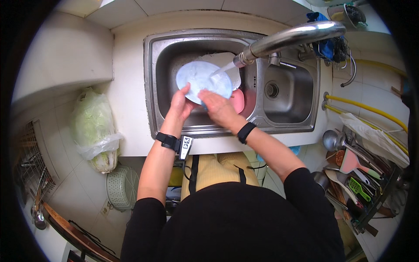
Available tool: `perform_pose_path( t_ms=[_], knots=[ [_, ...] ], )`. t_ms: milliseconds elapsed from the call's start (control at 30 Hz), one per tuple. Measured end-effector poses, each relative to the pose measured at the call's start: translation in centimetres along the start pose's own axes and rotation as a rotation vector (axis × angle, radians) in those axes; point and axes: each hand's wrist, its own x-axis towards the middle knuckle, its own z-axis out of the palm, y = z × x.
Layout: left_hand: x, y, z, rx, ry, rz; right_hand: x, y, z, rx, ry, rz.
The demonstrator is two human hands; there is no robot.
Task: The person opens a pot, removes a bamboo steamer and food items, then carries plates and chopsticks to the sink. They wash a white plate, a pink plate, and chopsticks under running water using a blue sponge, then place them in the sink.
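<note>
Tilted under the running tap (240, 60), a pale blue-white plate (203, 78) is held over the large steel sink basin (168, 65). My left hand (181, 103) grips its near left edge, thumb on top. My right hand (217, 106) presses at the near rim, with a bit of blue material (204, 106), seemingly a cloth, showing beneath its fingers. Most of that blue piece is hidden. Water strikes the plate's upper face. Behind it in the basin lies a whitish flat item (234, 77), partly covered. A pink dish (239, 101) rests beside my right hand.
The smaller basin (288, 95) with its drain is on the right. Bagged Chinese cabbage (93, 127) lies left of the sink, above a green plastic basket (122, 186). Cooking utensils (353, 173) crowd a rack at right, below yellow pipes (366, 106). The faucet arches over the sink.
</note>
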Motion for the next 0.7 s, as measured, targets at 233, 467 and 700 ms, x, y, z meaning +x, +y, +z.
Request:
perform_pose_path(
  t_ms=[233, 467, 700],
  knots=[
    [0.0, 1.3, 0.9, 0.256, -0.03, 0.012, 1.6, -0.1, 0.3, 0.061, 0.083, 0.159],
    [1.5, -0.5, 3.9, 1.554, 0.12, 0.596, 2.2, 2.9, -0.2, 1.313, 0.381, 0.931],
    [6.9, 1.0, 3.8, 1.783, -0.288, 0.784, 0.6, 1.4, -2.1, 1.61, 0.245, 1.063]
  ],
)
